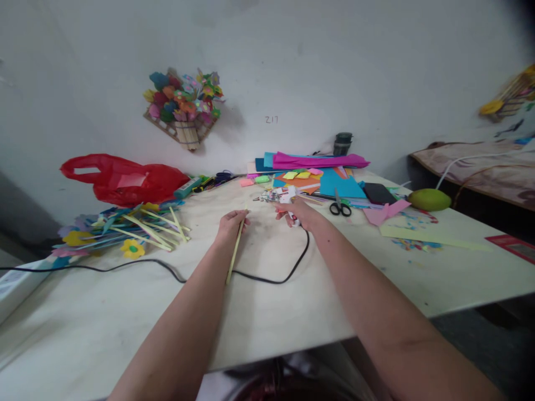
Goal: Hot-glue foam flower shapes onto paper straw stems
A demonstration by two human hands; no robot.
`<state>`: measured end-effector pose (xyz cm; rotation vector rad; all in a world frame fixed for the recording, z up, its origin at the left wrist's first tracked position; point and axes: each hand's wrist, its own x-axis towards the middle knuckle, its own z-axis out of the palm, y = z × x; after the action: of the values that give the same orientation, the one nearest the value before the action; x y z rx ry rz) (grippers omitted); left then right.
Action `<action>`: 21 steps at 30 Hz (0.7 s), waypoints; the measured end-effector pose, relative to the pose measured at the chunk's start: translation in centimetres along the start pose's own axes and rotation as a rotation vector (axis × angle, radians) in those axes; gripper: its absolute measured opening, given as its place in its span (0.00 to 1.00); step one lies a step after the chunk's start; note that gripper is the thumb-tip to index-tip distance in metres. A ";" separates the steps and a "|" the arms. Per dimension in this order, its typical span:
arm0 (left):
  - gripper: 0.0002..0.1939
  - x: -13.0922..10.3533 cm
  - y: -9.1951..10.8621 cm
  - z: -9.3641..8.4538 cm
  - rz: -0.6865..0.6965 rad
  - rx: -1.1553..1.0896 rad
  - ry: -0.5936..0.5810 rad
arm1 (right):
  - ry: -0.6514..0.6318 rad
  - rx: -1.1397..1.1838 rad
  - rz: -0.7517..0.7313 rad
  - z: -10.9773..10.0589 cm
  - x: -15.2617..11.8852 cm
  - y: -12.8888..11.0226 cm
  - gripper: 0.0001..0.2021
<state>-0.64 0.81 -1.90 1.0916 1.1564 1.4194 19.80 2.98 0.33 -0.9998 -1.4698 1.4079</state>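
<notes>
Between the closed fingers of my left hand (pixel 232 225) is a thin pale-yellow stick (pixel 235 250), slanting down toward the table's front edge. My right hand (pixel 300 214) is wrapped round the handle of a white glue gun (pixel 286 194), whose metal nozzle points left. Its black cord (pixel 267 282) loops over the table and passes beneath my left forearm. Several more yellow sticks (pixel 156 233) lie at the left beside paper flowers, among them a yellow flower (pixel 132 249) with a green centre. Behind my right hand are black-handled scissors (pixel 340 209).
A red plastic bag (pixel 125 181) lies at the back left. Coloured paper sheets (pixel 340 184), a magenta roll (pixel 320 161), a dark phone (pixel 379 193) and a green mango-like object (pixel 429 199) occupy the back right. Paper scraps (pixel 416 245) lie beside a yellow strip (pixel 434 238). A paper bouquet (pixel 184 106) hangs on the wall.
</notes>
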 end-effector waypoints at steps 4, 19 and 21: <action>0.17 0.1 -0.3 0.0 0.013 0.017 -0.015 | -0.010 -0.011 0.020 0.2 -0.2 -0.1 0.17; 0.17 0.4 -0.6 -0.1 0.003 0.036 -0.017 | -0.007 -0.150 0.040 0.3 -0.2 -0.1 0.17; 0.17 0.4 -0.6 -0.1 0.009 0.038 -0.018 | -0.009 -0.160 0.038 0.3 -0.1 -0.1 0.18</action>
<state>-0.73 1.23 -2.53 1.1352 1.1712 1.3970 19.58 2.74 0.41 -1.1272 -1.5976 1.3390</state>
